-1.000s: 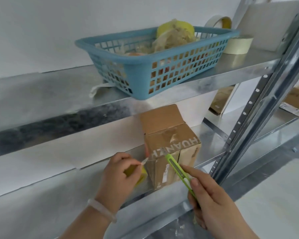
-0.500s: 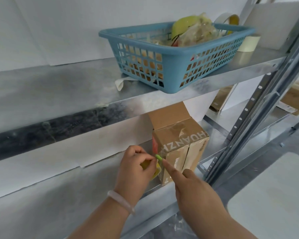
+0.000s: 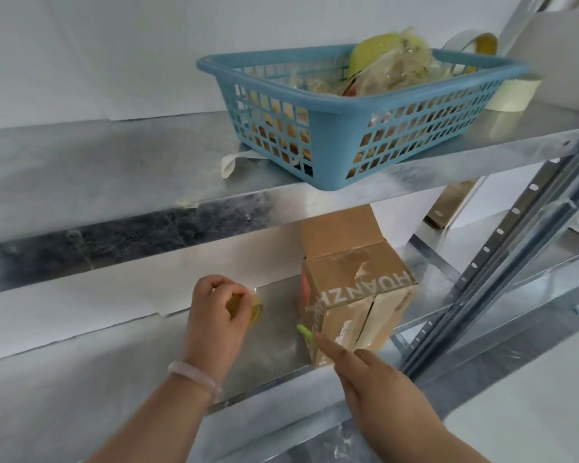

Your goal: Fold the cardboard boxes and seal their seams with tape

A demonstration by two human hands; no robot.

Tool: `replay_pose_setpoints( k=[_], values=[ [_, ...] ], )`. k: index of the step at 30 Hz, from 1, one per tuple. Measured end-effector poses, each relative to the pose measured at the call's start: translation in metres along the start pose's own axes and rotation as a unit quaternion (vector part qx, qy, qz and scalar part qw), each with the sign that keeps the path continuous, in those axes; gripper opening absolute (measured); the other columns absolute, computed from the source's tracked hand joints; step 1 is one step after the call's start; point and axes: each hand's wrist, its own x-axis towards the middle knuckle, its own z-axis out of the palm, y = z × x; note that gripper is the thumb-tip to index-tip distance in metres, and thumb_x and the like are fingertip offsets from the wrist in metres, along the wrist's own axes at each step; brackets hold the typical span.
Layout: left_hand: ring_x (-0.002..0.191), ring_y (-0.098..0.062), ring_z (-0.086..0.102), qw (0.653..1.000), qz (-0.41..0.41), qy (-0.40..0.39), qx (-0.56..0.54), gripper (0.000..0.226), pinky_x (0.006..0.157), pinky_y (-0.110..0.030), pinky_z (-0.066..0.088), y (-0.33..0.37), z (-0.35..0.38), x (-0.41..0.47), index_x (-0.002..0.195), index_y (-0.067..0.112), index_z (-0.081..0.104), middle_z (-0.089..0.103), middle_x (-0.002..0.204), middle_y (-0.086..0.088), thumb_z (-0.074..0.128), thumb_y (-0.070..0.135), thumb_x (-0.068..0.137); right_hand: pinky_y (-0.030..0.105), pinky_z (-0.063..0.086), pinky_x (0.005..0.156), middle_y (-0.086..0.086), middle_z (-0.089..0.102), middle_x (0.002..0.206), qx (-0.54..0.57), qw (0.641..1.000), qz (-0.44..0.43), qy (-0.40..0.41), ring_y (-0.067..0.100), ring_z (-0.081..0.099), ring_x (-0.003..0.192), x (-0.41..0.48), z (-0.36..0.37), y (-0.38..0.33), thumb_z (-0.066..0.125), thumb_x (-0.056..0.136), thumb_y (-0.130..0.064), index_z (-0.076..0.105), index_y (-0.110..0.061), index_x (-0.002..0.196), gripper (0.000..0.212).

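A small brown cardboard box with printed letters and shiny tape over its seam stands on the lower metal shelf, one flap up at the back. My left hand grips a yellow-cored roll of clear tape, held left of the box and apart from it. My right hand holds a green utility knife whose tip lies at the box's lower front-left corner. Most of the knife is hidden under my fingers.
A blue plastic basket of crumpled tape scraps sits on the upper shelf, overhanging its edge. Two rolls of beige tape lie behind it. A perforated steel upright rises right of the box. Flat cardboard leans further back.
My left hand has pulled the tape roll away to the left, free of the box. The knife tip has dropped from the box's upper edge to its lower corner. The view has shifted left.
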Motion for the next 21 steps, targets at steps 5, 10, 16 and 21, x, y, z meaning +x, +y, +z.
replay_pose_setpoints(
  k=[5, 10, 16, 21],
  values=[
    [0.082, -0.023, 0.059, 0.991, -0.031, -0.013, 0.126, 0.005, 0.082, -0.036, 0.048, -0.035, 0.022, 0.000, 0.086, 0.011, 0.071, 0.051, 0.111, -0.003, 0.068, 0.015, 0.086, 0.013, 0.049, 0.064, -0.019, 0.063, 0.099, 0.114, 0.943, -0.085, 0.301, 0.003, 0.062, 0.073, -0.020, -0.006, 0.040, 0.039, 0.100, -0.043, 0.049, -0.045, 0.133, 0.035],
    [0.088, -0.034, 0.062, 0.968, -0.055, -0.036, 0.242, 0.008, 0.081, -0.042, 0.047, -0.075, 0.051, -0.013, 0.084, 0.011, 0.073, 0.064, 0.106, -0.009, 0.066, 0.012, 0.085, 0.032, 0.043, 0.050, 0.006, 0.060, 0.077, 0.308, 0.855, 0.079, 0.411, 0.019, 0.054, 0.053, -0.008, -0.009, 0.114, 0.044, 0.092, -0.048, 0.049, -0.040, 0.119, 0.028],
    [0.083, -0.034, 0.062, 0.969, -0.089, -0.062, 0.224, 0.007, 0.083, -0.041, 0.050, -0.094, 0.080, -0.060, 0.086, 0.009, 0.075, 0.067, 0.106, -0.008, 0.071, 0.009, 0.081, 0.029, 0.040, 0.053, -0.001, 0.057, 0.092, 0.193, 0.925, 0.265, 0.192, 0.014, 0.056, 0.069, 0.057, 0.004, 0.203, 0.046, 0.097, -0.018, 0.046, -0.031, 0.111, 0.019],
    [0.106, -0.021, 0.060, 0.975, -0.148, -0.107, 0.125, 0.010, 0.099, -0.036, 0.047, -0.094, 0.072, -0.057, 0.094, 0.014, 0.073, 0.064, 0.113, 0.001, 0.069, 0.011, 0.086, 0.035, 0.045, 0.065, -0.001, 0.054, 0.086, 0.031, 0.959, 0.275, 0.058, 0.020, 0.055, 0.073, 0.112, 0.022, 0.228, 0.046, 0.098, -0.023, 0.054, -0.024, 0.109, 0.014]
  ],
)
